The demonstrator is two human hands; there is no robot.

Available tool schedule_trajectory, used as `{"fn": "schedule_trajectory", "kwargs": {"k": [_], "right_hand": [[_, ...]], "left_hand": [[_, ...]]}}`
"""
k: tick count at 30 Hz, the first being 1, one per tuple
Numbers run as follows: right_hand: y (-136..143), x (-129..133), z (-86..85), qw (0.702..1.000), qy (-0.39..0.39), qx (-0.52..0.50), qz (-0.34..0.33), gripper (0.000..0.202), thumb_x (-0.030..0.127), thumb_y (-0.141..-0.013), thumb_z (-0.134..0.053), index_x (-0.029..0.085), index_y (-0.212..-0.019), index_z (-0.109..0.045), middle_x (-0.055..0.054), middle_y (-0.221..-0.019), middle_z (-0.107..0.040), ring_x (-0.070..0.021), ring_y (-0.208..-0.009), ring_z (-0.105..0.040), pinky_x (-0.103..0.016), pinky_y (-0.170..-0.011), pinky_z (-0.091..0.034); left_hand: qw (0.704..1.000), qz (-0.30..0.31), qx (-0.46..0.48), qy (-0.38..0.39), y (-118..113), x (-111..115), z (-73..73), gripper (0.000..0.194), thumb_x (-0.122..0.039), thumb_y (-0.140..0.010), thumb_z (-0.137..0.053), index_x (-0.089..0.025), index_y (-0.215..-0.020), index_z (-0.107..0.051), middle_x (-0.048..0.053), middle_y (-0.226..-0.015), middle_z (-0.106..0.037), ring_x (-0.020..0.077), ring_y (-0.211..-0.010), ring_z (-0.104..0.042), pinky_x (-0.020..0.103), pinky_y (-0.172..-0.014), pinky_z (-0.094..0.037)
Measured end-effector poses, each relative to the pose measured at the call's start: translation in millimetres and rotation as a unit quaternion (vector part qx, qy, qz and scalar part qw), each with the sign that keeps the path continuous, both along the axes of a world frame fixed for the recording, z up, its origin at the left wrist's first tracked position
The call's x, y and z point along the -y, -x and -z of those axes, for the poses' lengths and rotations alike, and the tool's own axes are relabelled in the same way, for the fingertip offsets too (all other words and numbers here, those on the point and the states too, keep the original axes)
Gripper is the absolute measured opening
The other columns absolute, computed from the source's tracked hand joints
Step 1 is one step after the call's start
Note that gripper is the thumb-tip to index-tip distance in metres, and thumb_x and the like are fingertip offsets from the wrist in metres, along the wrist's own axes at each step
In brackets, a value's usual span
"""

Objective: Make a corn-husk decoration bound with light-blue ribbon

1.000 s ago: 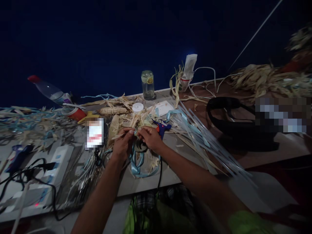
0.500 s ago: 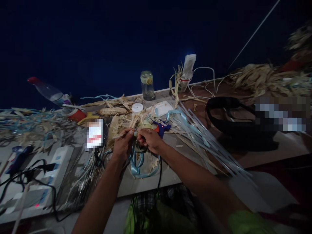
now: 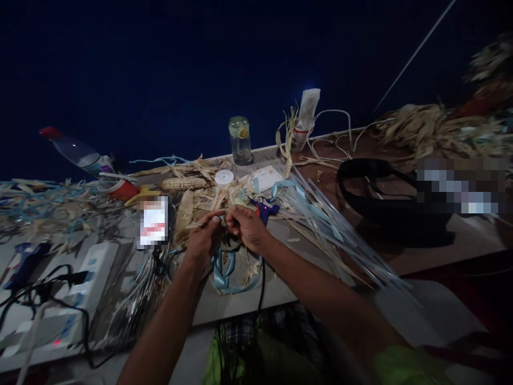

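Pinching a corn husk strip between both hands at the table's middle.
The left hand and right hand nearly touch, fingertips closed on the strip; its long axis runs left-right, 1 light blue ribbon trailing just below.

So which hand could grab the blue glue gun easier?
Probably the right hand. The blue glue gun lies just beyond it on that side, almost touching. The left hand is farther away and pinches a corn husk strip.

Both bare forearms reach forward, left hand and right hand pinching fingertip-to-fingertip.
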State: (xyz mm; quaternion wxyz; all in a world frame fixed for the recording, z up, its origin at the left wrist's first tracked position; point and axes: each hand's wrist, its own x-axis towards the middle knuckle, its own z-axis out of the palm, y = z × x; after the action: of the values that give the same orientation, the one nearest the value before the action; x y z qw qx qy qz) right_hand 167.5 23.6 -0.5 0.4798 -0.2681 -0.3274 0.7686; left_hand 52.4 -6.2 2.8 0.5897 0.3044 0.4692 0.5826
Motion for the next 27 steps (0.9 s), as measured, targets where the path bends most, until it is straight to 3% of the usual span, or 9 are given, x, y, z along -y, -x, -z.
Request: {"fn": "schedule_trajectory", "kwargs": {"k": [8,18,27], "right_hand": [[3.3,3.1,0.2,0.999,-0.008,0.051,0.005,0.035,0.047,-0.069,-0.057,0.015,-0.058,-0.051,0.005,-0.050,-0.045,-0.0030,-0.041,-0.035,-0.018,-0.039,-0.023],[9.6,9.4,5.6,0.991,-0.014,0.134,-0.002,0.037,0.051,-0.070,-0.053,0.016,-0.060,-0.050,0.005,-0.050,-0.043,-0.0040,-0.044,-0.036,-0.018,-0.043,-0.026],[-7.2,-6.1,7.4,0.974,-0.063,0.216,-0.006,0.035,0.048,-0.068,-0.058,0.015,-0.057,-0.051,0.005,-0.047,-0.043,-0.0044,-0.041,-0.034,-0.019,-0.041,-0.024]], "left_hand": [[0.999,-0.015,-0.020,-0.022,-4.4,0.0,2.6,0.025,-0.028,-0.063,-0.070,-0.015,-0.084,-0.065,0.003,-0.077,-0.066,0.0123,-0.064,-0.061,0.025,-0.062,-0.050],[0.999,-0.015,-0.024,-0.034,-1.8,-2.6,7.1,0.018,-0.028,-0.066,-0.067,-0.015,-0.072,-0.056,-0.004,-0.059,-0.055,0.0072,-0.051,-0.051,0.020,-0.052,-0.043],[0.978,0.019,-0.207,-0.024,6.2,-0.9,7.9,0.020,-0.034,-0.070,-0.062,-0.015,-0.070,-0.058,-0.003,-0.060,-0.051,0.0080,-0.055,-0.046,0.019,-0.053,-0.037]]}}
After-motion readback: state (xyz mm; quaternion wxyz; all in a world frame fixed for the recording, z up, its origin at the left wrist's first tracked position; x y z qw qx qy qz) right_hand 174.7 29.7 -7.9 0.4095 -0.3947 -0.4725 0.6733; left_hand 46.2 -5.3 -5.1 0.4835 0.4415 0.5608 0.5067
